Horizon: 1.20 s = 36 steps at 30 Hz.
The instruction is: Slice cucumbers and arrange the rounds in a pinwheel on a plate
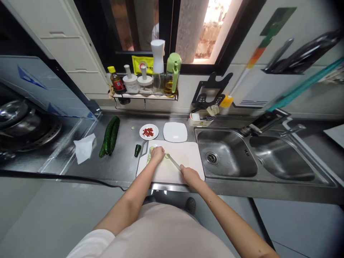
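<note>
In the centre of the frame, the person's right hand (189, 175) grips a knife (174, 162) over the white cutting board (188, 152), a pale green slice (167, 156) at the blade's far end. The left hand (158, 154) bends over the board's left part, beside more green slices (149, 157); whether its fingers hold anything cannot be told. Left of the board, on the tabletop (118, 168), lie a dark green cut piece (137, 150) and, farther left in the frame, whole cucumbers (109, 136).

A narrow knife (175, 162) is slanting over the white cutting board (192, 156); one green-rimmed cucumber slice (167, 156) is sitting at its tip, more pale slices (149, 157) lying leftward.
</note>
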Tool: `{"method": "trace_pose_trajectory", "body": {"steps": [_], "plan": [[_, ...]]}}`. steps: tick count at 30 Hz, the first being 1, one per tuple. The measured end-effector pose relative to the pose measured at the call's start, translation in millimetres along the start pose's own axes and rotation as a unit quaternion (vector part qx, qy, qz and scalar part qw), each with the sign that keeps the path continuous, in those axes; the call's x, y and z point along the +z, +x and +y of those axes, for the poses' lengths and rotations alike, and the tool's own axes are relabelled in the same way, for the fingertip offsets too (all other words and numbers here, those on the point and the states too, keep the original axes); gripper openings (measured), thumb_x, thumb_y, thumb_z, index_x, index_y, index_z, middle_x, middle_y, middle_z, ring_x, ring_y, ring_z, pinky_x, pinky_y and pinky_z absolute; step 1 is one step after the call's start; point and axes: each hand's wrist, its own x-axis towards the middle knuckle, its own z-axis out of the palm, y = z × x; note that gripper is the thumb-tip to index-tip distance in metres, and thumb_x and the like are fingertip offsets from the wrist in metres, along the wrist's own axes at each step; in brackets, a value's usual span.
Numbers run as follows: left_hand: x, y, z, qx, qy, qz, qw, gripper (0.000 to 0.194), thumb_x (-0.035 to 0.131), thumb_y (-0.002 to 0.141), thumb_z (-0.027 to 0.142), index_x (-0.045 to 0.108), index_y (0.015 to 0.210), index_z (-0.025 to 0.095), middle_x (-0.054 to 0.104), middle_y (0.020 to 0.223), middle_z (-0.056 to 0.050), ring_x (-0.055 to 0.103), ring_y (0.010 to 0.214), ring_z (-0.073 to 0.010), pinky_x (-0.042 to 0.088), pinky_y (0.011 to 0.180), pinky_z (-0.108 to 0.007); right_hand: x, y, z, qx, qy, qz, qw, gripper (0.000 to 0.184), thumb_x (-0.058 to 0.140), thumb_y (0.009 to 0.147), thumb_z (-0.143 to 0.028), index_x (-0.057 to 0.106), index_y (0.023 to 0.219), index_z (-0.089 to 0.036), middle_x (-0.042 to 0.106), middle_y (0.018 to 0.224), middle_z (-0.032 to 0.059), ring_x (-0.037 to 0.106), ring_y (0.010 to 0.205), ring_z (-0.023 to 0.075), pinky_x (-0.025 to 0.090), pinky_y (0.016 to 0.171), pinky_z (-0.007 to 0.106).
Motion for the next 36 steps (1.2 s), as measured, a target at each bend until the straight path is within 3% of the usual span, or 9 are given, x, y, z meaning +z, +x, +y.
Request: {"method": "trace_pose_trajectory", "body": {"steps": [19, 36], "plan": [[-1.0, 1.3, -1.1, 0.002, -0.003, -0.004, 1.000, 0.012, 0.063, 0.075, 0.030, 0.066, 0.086, 0.026, 0.070, 0.102, -0.002, 0.058, 0.101, -0.0215, 0.036, 0.089, -0.034, 19.0, -6.1, 10.9, 0.007, 0.000, 0.010, 1.000, 0.025, 0.031, 0.094, -0.025, 0.047, 0.112, -0.019, 0.067, 0.095, 0.0133, 0.063, 0.091, 0.0237, 0.038, 0.069, 0.029], [-2.3, 2.2, -0.1, -0.005, -0.001, -0.010, 1.000, 0.013, 0.063, 0.075, 0.032, 0.066, 0.086, 0.026, 0.070, 0.102, -0.002, 0.059, 0.102, -0.0216, 0.034, 0.091, -0.035, 2.7, 7.2, -1.0, 0.004, -0.008, -0.001, 1.000, 0.030, 0.030, 0.093, -0.019, 0.046, 0.119, -0.016, 0.066, 0.100, 0.0160, 0.063, 0.094, 0.0230, 0.041, 0.072, 0.029]]}}
